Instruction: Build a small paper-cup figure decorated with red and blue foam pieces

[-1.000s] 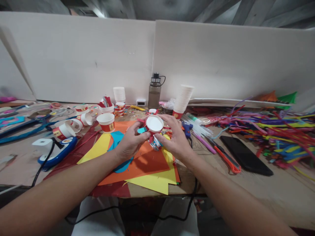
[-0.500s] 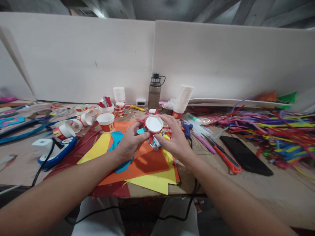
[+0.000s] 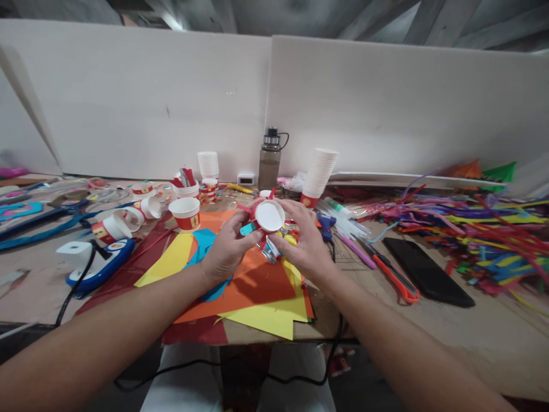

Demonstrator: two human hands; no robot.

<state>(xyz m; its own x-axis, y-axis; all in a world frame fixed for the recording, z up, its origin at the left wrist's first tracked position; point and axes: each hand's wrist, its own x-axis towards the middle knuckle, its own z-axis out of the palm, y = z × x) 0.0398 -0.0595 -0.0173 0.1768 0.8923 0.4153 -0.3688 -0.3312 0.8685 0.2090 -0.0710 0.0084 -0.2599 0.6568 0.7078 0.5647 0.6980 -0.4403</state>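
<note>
Between both hands, above the coloured paper, is a small paper cup (image 3: 270, 217) with its white round end facing me. Red strips stick out around the cup, and a teal piece (image 3: 247, 229) lies at its left side. My left hand (image 3: 229, 246) grips the left side, thumb and fingers bent around a red strip and the cup's edge. Curved around the right side, my right hand (image 3: 305, 237) has its thumb low and its fingers behind the rim. Orange sheets (image 3: 253, 289), yellow paper (image 3: 274, 325) and a blue cut-out (image 3: 205, 243) lie below. Small shiny items under the cup are unclear.
Left are a paper cup (image 3: 185, 213), tipped cups (image 3: 112, 226) and a blue-white power strip (image 3: 103, 264). Behind stand a bottle (image 3: 270, 163) and stacked cups (image 3: 319, 174). Right are a glue gun (image 3: 326, 224), utility knife (image 3: 397, 279), phone (image 3: 429, 272) and pipe cleaners (image 3: 493, 229).
The cup has turned and tilted slightly in my hands, and a red strip now shows upright behind its rim. Both hands stay in nearly the same place.
</note>
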